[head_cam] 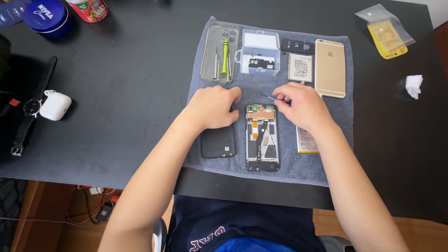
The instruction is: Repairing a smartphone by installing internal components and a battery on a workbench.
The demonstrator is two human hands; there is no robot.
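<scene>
An opened phone (262, 138) with its back off lies on a grey towel (205, 79), circuit boards and cables showing. My left hand (212, 106) rests with fingers curled at the phone's upper left, over the top of a black back cover (218, 142). My right hand (301, 105) sits at the phone's upper right and pinches a thin metal tool (268, 97) whose tip points left above the phone. A flat battery (306, 140) lies partly under my right wrist.
On the towel's far side lie a clear phone case (219, 51) holding small screwdrivers, a clear plastic box (259, 58), a black part (298, 46), another battery (300, 67) and a gold phone (330, 67). A watch (32, 106), white earbud case (55, 105), blue tin (45, 16), plastic bag (386, 30) sit on the black table.
</scene>
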